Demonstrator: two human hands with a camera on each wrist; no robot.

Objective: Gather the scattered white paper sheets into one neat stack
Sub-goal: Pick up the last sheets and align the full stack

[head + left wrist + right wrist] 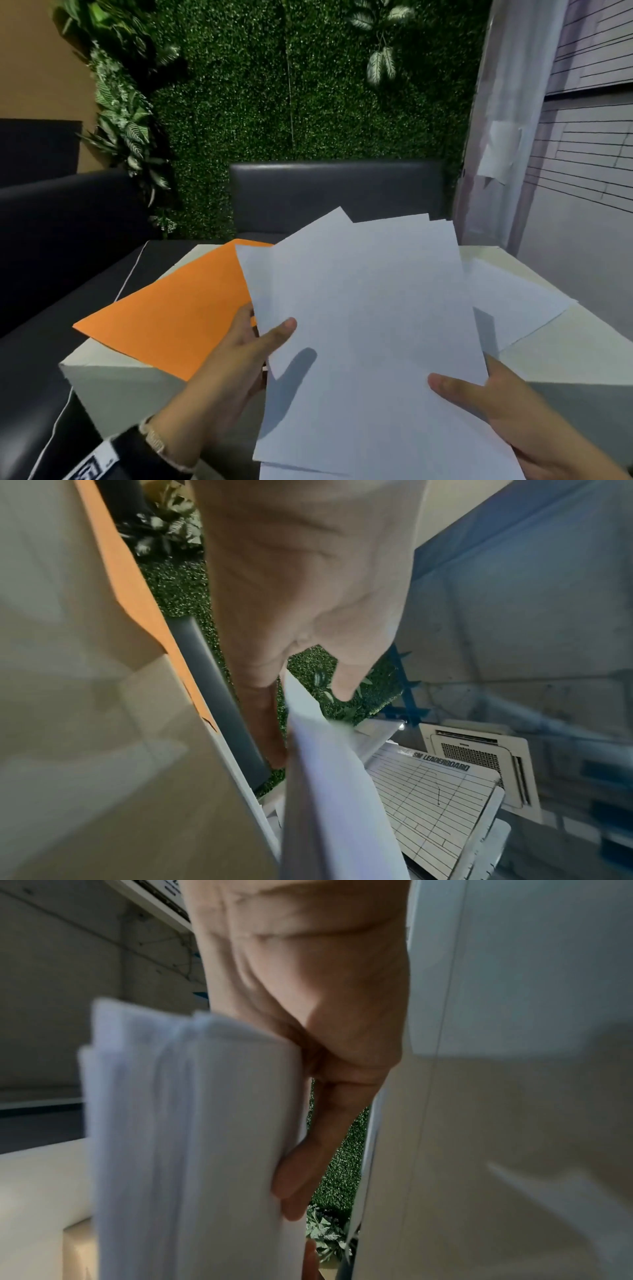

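Fanned bundle of thin, flat white paper sheets (363,329), held raised above the table between both hands; left hand (239,356) pinching the left edge, thumb on top; right hand (503,407) pinching the lower right edge likewise; one further white sheet (513,301) lying flat on the table at right; smooth orange paper sheet (178,308) overhanging the left corner of the pale, matt square table (565,356); dark padded bench seat (335,192) before an artificial green hedge wall (274,102); left wrist view alone shows a ruled whiteboard (431,799) and ceiling vent (479,756); right wrist view shows the sheets' edges (192,1137) blurred, fingers (301,1164) underneath.
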